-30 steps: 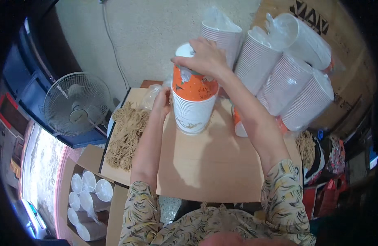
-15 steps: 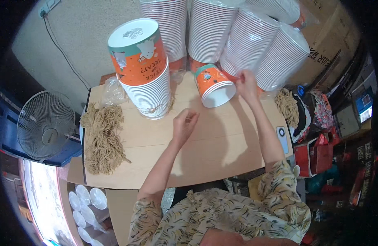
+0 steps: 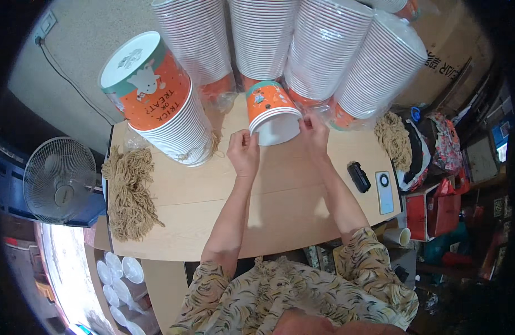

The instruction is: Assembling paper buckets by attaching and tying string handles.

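While both hands grip cups [image 3: 273, 111], twine [image 3: 129, 190] litters the wooden table [image 3: 280, 195].

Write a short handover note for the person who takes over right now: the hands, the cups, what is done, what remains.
Left hand: at the rim of the small cup stack, which lies on its side on the table.
Right hand: on the other side of that rim.
Done: a tall cup stack stands upside down at the left.
Left: the small stack is not yet set upright; string bundle untouched.
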Motion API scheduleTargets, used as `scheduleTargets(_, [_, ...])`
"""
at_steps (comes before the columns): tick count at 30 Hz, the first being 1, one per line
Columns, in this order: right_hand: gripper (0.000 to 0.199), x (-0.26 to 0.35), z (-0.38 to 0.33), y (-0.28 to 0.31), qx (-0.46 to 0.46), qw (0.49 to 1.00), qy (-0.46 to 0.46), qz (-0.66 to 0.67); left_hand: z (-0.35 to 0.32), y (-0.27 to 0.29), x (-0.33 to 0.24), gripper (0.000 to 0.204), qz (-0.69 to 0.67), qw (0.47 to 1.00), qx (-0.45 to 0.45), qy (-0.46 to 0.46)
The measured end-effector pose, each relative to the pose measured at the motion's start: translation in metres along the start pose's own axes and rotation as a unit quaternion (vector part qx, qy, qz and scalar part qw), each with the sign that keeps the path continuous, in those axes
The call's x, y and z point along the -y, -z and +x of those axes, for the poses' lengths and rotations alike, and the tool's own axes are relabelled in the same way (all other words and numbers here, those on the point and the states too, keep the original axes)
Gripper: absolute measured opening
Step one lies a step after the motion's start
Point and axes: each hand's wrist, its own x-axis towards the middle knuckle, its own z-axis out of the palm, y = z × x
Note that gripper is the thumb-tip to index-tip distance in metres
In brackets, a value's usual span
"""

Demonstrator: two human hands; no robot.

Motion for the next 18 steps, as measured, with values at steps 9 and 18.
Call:
scheduleTargets(9, [0.015, 0.018, -0.018, 0.010, 0.055, 0.992, -0.109, 0.019, -0.012, 0.006, -0.019, 0.009, 0.054, 0.994, 0.064, 0.065])
scheduleTargets(18, [0.113, 0.125, -0.038, 0.120, 0.369, 0.905, 0.034, 0.212, -0.038, 0.110, -0.077, 0.033, -0.151, 0.933, 0.156, 0.288])
